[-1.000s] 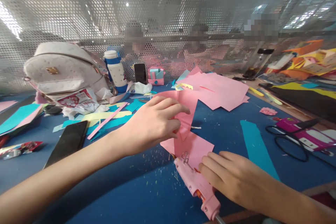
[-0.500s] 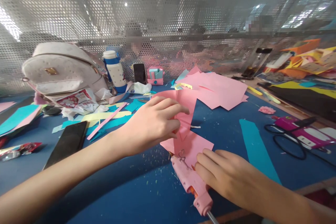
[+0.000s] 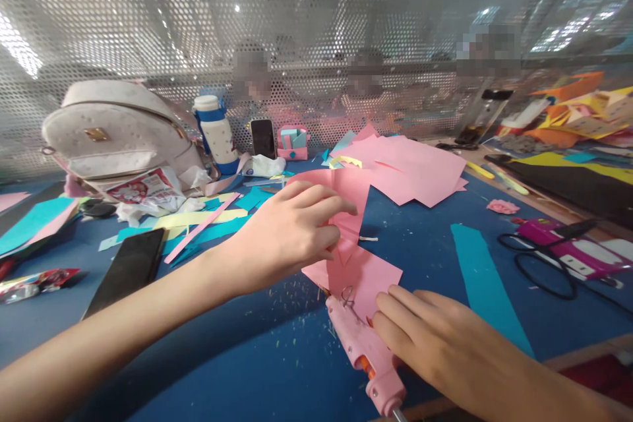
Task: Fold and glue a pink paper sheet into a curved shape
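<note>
A folded pink paper piece [image 3: 363,277] rests on the blue table, with a raised part behind my left hand [image 3: 306,227]. The fingers of my left hand curl over the raised part, and its fingertips are partly hidden against the paper. Below the paper, a pink glue gun [image 3: 363,349] lies at a slant, its nozzle end at the paper's lower edge. My right hand [image 3: 425,336] has its fingers wrapped on the glue gun's right side, near the orange trigger. The underside of that grip is hidden.
Pink sheets [image 3: 410,168] lie behind. A blue strip [image 3: 489,290], a paper rose [image 3: 503,207] and a magenta power strip [image 3: 568,247] are at the right. To the left are a dark phone [image 3: 126,270], paper scraps, a bottle [image 3: 217,138] and a backpack [image 3: 119,132].
My right hand and the glue gun have shifted slightly right and down. My left hand and the pink paper have stayed in place.
</note>
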Action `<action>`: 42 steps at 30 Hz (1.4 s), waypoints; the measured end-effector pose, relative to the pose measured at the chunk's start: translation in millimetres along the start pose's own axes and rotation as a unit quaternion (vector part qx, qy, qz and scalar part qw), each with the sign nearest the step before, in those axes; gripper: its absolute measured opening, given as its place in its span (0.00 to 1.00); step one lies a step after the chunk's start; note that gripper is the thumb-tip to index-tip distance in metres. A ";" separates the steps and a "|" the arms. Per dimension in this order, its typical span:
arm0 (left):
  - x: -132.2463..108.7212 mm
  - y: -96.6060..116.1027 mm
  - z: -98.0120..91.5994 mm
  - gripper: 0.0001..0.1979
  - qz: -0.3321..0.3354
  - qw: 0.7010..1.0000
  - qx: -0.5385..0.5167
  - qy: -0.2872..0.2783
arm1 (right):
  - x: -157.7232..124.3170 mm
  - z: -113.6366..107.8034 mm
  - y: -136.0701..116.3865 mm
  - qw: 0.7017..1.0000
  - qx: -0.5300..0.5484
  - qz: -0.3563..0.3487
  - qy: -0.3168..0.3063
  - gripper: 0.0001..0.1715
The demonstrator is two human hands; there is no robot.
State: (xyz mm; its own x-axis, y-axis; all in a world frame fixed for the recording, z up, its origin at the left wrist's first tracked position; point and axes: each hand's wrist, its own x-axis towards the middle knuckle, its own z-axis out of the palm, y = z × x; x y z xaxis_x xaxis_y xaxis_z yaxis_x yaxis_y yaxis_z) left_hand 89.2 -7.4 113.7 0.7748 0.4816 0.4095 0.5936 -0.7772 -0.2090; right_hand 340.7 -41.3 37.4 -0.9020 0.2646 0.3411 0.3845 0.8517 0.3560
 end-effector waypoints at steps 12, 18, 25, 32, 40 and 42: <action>1.1 1.2 0.8 0.13 0.012 1.000 0.011 0.017 | -13.7 3.2 4.4 0.997 0.063 0.036 -0.018 0.15; 1.4 0.0 2.0 0.12 0.012 1.000 0.008 0.014 | -15.9 -1.9 9.4 0.990 0.124 0.057 -0.033 0.09; 1.7 0.0 4.1 0.11 0.017 1.000 0.017 0.013 | -19.8 -4.7 18.0 0.970 0.198 0.098 -0.101 0.08; 2.1 1.7 1.9 0.12 0.021 0.999 0.025 0.013 | -18.3 -11.1 35.2 0.924 0.310 0.174 -0.137 0.12; 1.5 3.3 -1.2 0.11 0.032 0.998 0.041 0.022 | -43.8 16.9 135.3 0.831 0.280 0.481 -0.010 0.26; 0.9 3.6 -2.4 0.11 0.032 0.998 0.040 0.030 | -46.9 31.0 156.8 0.819 0.272 0.505 -0.012 0.28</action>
State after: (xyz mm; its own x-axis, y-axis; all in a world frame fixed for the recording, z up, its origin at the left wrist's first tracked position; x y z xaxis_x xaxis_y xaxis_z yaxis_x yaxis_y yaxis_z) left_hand 91.5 -10.7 115.4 0.7986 0.4045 0.4456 0.5605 -0.7697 -0.3057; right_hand 437.2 93.8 50.2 -0.1830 0.9620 0.2028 0.7982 0.2658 -0.5406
